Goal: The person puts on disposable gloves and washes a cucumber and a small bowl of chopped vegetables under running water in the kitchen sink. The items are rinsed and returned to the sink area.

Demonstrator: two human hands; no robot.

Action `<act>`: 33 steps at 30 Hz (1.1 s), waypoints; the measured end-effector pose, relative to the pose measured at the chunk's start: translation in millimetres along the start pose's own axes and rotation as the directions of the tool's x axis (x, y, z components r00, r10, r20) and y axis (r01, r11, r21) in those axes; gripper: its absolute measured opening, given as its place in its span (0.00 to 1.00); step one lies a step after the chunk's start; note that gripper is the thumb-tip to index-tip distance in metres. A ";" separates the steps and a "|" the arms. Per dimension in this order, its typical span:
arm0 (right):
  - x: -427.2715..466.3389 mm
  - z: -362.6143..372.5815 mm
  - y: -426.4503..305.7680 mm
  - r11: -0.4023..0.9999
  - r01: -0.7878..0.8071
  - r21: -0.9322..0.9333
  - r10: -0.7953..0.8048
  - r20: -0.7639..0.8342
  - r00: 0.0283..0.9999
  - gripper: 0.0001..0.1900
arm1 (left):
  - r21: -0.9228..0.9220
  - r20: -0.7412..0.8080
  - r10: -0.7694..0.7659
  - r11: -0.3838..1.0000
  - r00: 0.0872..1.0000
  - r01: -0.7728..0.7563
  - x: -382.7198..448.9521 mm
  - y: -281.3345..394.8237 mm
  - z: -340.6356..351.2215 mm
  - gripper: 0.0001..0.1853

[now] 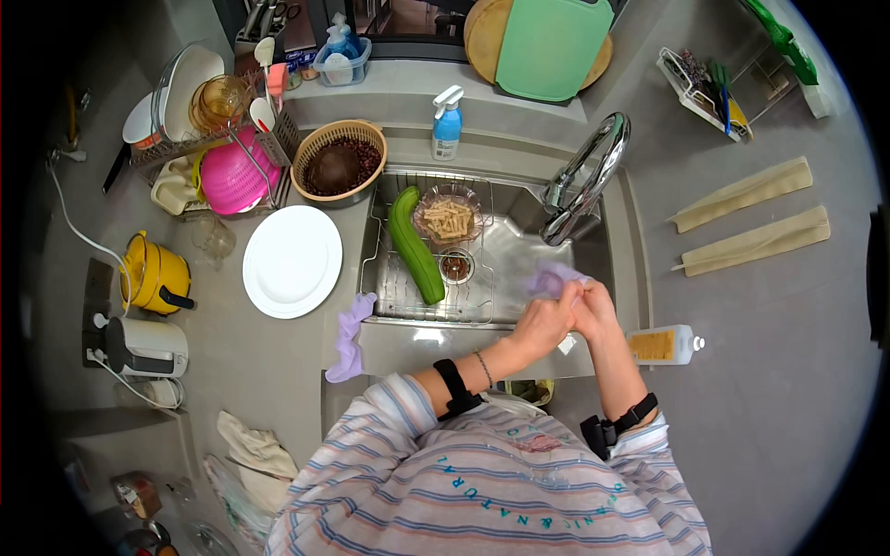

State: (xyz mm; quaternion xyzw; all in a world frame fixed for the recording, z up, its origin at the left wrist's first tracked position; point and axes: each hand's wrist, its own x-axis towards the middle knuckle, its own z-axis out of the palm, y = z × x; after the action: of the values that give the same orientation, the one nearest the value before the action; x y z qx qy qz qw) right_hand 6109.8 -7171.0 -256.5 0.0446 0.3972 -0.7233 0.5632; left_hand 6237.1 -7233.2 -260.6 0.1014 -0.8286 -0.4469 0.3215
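A thin purple glove [553, 278], blurred, hangs over the right part of the sink [511, 247], gripped at its near end by my hands. My left hand [548, 321] is closed on it, fingertips pressed against my right hand [596, 306], which also grips it; the fingers partly hide each other. A second purple glove [348, 340] drapes over the counter edge at the sink's left. On the wire rack [473, 322] in the sink lie a long green gourd [415, 243] and a clear scalloped bowl [425, 233] of pale cut strips [448, 219].
The faucet [591, 174] arches over the sink's right side. A blue spray bottle [446, 125] stands behind; a plastic bottle [660, 345] lies at right. A white plate [292, 262], a beige basket [299, 163] and a dish rack [188, 148] sit left. Two long beige strips [754, 240] lie right.
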 end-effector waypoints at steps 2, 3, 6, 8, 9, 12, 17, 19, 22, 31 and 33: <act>1.0 2.1 1.8 0.973 0.190 -0.134 -0.204 -0.097 0.974 0.18 | -0.122 0.016 -0.048 0.991 0.999 0.049 -1.4 -0.6 -2.0 0.15; 1.6 2.7 4.5 0.945 0.252 -0.209 -0.277 -0.101 0.956 0.19 | -0.081 0.026 -0.047 0.995 0.999 0.049 -1.5 0.2 0.8 0.16; -1.7 5.8 25.6 0.799 0.358 -0.483 -0.481 -0.158 0.862 0.18 | -0.073 0.060 0.064 0.996 0.996 -0.059 -0.4 -0.5 1.0 0.17; -1.7 7.7 34.1 0.859 0.245 -0.450 -0.394 -0.273 0.878 0.16 | -0.007 0.107 -0.008 1.000 0.994 0.009 0.2 -1.4 2.2 0.17; -0.7 7.6 35.9 0.871 0.213 -0.442 -0.384 -0.343 0.857 0.15 | -0.055 0.072 -0.038 0.998 0.997 0.042 0.2 -2.7 0.8 0.16; 11.8 1.8 38.3 0.960 0.211 -0.187 -0.245 -0.182 0.952 0.15 | -0.040 0.026 -0.257 0.965 0.966 0.257 0.4 -9.8 -1.0 0.14; 45.1 -19.3 60.7 0.990 0.116 -0.075 -0.120 -0.049 0.992 0.17 | -0.011 -0.014 -0.325 0.946 0.946 0.325 1.6 -27.9 -11.6 0.09; 54.4 -22.6 73.8 0.987 0.138 -0.076 -0.148 -0.150 0.977 0.17 | -0.087 0.049 -0.498 0.861 0.866 0.500 3.0 -33.4 -12.3 0.10; 62.6 -16.5 84.2 0.957 0.230 -0.177 -0.269 -0.240 0.933 0.16 | -0.152 0.117 -0.615 0.765 0.780 0.626 3.3 -40.0 -26.1 0.13; 68.3 24.9 59.9 0.927 0.164 -0.338 -0.182 -0.022 0.983 0.19 | 0.025 0.075 -0.493 0.870 0.867 0.492 11.3 -28.6 -57.1 0.13; 69.0 29.2 58.4 0.860 0.350 -0.371 -0.306 0.174 0.936 0.20 | 0.139 0.015 -0.349 0.929 0.937 0.344 16.2 -24.6 -55.6 0.11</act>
State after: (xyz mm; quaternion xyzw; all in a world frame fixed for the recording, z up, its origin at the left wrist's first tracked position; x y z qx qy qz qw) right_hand 6145.7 -7246.0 -302.6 -0.1782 0.5054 -0.7146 0.4497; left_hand 6256.3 -7292.4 -251.4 0.2585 -0.8320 -0.4421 0.2136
